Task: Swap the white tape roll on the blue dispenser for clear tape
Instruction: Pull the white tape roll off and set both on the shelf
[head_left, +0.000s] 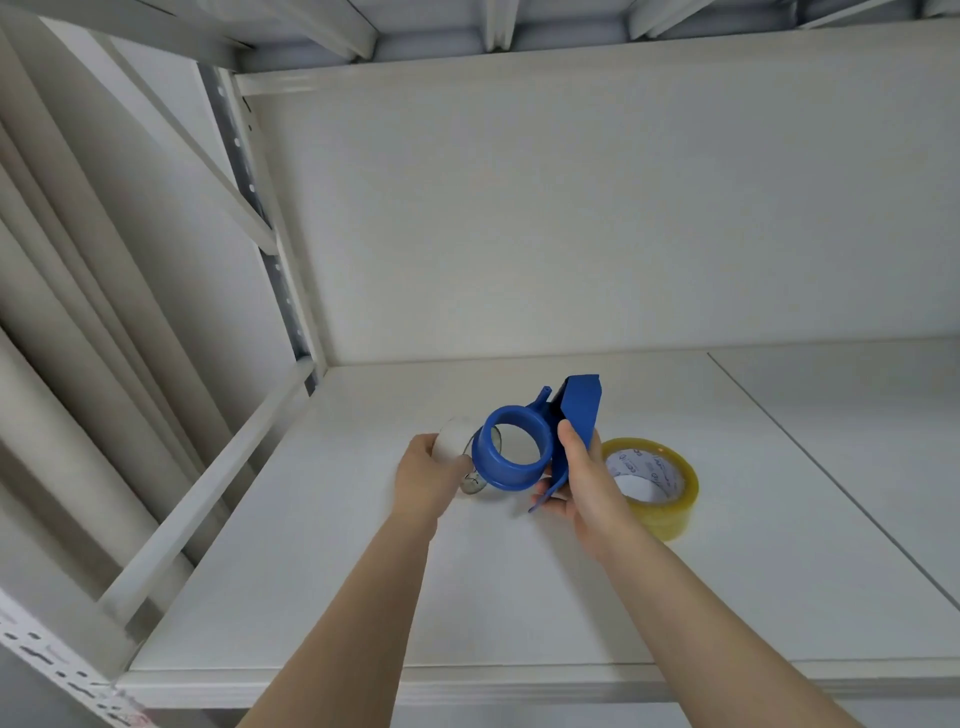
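Note:
My right hand (587, 483) grips the blue dispenser (540, 436) by its handle and holds it above the shelf. Its round blue hub is bare and faces me. Just left of the hub, my left hand (426, 480) holds the white tape roll (454, 439), which is off the hub and partly hidden behind the dispenser and my fingers. The clear tape roll (657, 488), yellowish with a printed white core, lies flat on the shelf just right of my right hand.
All this happens over a white shelf board (363, 597) in a metal rack. A white back wall stands behind, a rack post (280, 291) and side rail are at the left, and another shelf is overhead.

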